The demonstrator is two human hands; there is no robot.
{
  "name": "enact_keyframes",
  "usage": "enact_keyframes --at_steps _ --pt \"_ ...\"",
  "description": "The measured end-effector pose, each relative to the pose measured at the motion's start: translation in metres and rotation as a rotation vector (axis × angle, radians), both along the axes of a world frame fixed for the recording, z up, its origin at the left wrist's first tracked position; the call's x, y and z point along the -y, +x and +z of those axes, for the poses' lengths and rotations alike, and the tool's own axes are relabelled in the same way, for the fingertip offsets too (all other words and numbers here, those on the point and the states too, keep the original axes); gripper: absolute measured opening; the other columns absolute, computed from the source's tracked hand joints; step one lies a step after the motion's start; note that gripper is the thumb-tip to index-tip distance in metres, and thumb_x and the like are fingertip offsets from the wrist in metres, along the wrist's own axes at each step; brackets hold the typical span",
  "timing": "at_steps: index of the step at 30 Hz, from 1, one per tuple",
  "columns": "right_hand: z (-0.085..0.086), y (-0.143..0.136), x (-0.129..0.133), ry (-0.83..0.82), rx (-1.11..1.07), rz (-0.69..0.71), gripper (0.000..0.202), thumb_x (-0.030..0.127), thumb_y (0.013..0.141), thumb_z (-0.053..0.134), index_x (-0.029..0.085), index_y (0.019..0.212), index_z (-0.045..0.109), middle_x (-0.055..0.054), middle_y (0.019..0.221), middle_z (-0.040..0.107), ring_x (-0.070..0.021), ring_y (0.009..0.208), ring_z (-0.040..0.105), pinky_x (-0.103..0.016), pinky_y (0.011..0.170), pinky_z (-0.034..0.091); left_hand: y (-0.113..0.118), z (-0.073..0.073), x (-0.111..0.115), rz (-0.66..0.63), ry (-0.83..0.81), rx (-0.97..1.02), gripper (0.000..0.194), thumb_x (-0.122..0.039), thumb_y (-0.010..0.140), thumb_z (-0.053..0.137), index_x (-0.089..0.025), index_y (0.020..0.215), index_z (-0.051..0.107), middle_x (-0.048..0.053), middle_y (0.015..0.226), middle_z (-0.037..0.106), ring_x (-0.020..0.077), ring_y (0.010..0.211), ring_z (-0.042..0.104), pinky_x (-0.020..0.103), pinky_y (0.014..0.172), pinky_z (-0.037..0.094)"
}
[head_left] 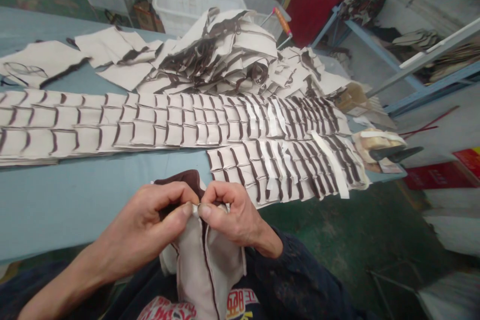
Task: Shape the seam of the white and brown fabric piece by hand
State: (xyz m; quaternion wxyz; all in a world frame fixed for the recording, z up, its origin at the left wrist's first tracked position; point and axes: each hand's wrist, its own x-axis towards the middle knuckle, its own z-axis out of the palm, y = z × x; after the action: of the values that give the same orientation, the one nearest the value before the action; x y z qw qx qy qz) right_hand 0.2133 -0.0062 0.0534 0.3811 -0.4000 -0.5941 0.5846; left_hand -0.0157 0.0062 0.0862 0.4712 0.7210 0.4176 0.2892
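A beige fabric piece (193, 270) with dark brown edging hangs in front of my body, its lower part over my lap. My left hand (157, 215) pinches its upper edge between thumb and curled fingers. Right beside it, my right hand (228, 210) pinches the same edge, and the two thumbs nearly meet. A dark brown flap (182, 178) of the piece sticks up behind my left fingers. Whatever lies between the fingertips is too small to make out. Just beyond my hands, overlapping rows of similar beige pieces (240, 165) lie on the blue table (150, 180).
A longer bank of overlapped pieces (90, 120) crosses the table. Behind it rises a loose heap of fabric (225, 50). Eyeglasses (24, 70) lie at the far left. White plastic bins (195, 2) stand at the back, and scissors (393, 152) rest near the right table end.
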Motion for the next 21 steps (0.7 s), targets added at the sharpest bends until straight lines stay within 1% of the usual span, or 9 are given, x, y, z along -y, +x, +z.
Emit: enact_keyframes --at_steps 3,5,7,10,12,15,18,21 --pt "0.005 0.001 -0.002 -0.055 -0.005 0.044 0.032 0.043 0.093 0.081 0.027 0.076 0.058 0.006 0.068 0.056 -0.0128 0.061 0.046 -0.025 0.057 0.041 0.003 0.005 -0.004 -0.012 -0.127 -0.003 0.033 -0.039 0.105 0.066 -0.023 0.078 0.075 -0.006 0.066 0.061 0.0132 0.058 0.049 0.023 0.053 0.035" --pt "0.008 0.003 -0.003 -0.039 0.005 0.063 0.031 0.039 0.091 0.082 0.027 0.076 0.057 0.007 0.067 0.056 -0.0123 0.06 0.046 -0.025 0.055 0.039 0.004 0.005 -0.007 -0.028 -0.216 -0.008 0.033 -0.043 0.101 0.068 -0.022 0.076 0.074 -0.005 0.068 0.062 0.014 0.061 0.051 0.023 0.055 0.038" --pt "0.013 0.004 -0.002 0.021 0.037 0.053 0.028 0.036 0.09 0.082 0.027 0.077 0.058 0.007 0.068 0.058 -0.0118 0.059 0.046 -0.025 0.056 0.04 0.002 0.001 -0.007 -0.033 -0.282 0.014 0.034 -0.047 0.098 0.069 -0.022 0.077 0.073 -0.005 0.068 0.059 0.0139 0.061 0.047 0.023 0.054 0.037" --pt "0.019 0.009 0.0 0.103 0.092 0.028 0.021 0.036 0.091 0.081 0.026 0.081 0.065 0.006 0.072 0.065 -0.0123 0.062 0.053 -0.026 0.062 0.045 -0.002 -0.008 -0.004 -0.017 -0.328 0.064 0.038 -0.053 0.102 0.07 -0.022 0.079 0.072 -0.005 0.066 0.056 0.0134 0.059 0.04 0.024 0.053 0.032" --pt "0.022 0.011 0.003 0.13 0.116 0.014 0.019 0.038 0.092 0.08 0.025 0.084 0.068 0.004 0.076 0.07 -0.0138 0.067 0.06 -0.027 0.068 0.049 -0.004 -0.009 -0.001 -0.013 -0.334 0.058 0.04 -0.054 0.105 0.069 -0.023 0.081 0.073 -0.004 0.068 0.058 0.0143 0.06 0.042 0.025 0.054 0.032" --pt "0.023 0.014 0.006 0.118 0.124 0.02 0.02 0.04 0.093 0.08 0.025 0.085 0.07 0.002 0.079 0.074 -0.0157 0.071 0.065 -0.029 0.072 0.052 -0.003 -0.001 0.001 -0.06 -0.283 0.047 0.041 -0.054 0.107 0.069 -0.023 0.079 0.074 -0.002 0.068 0.061 0.0157 0.061 0.047 0.026 0.054 0.035" --pt "0.023 0.013 0.009 0.066 0.11 0.046 0.021 0.041 0.093 0.082 0.026 0.085 0.07 0.003 0.079 0.073 -0.0156 0.07 0.064 -0.029 0.07 0.052 -0.001 0.006 0.0 -0.109 -0.186 0.035 0.043 -0.051 0.109 0.069 -0.023 0.077 0.073 -0.002 0.067 0.062 0.0159 0.06 0.051 0.026 0.055 0.037" --pt "0.024 0.01 0.009 0.029 0.099 0.027 0.022 0.039 0.093 0.079 0.025 0.081 0.066 0.004 0.075 0.068 -0.0143 0.067 0.058 -0.028 0.066 0.048 -0.001 0.004 0.001 -0.102 -0.111 0.015 0.041 -0.046 0.114 0.065 -0.023 0.08 0.074 -0.003 0.066 0.062 0.0159 0.06 0.054 0.024 0.056 0.04"
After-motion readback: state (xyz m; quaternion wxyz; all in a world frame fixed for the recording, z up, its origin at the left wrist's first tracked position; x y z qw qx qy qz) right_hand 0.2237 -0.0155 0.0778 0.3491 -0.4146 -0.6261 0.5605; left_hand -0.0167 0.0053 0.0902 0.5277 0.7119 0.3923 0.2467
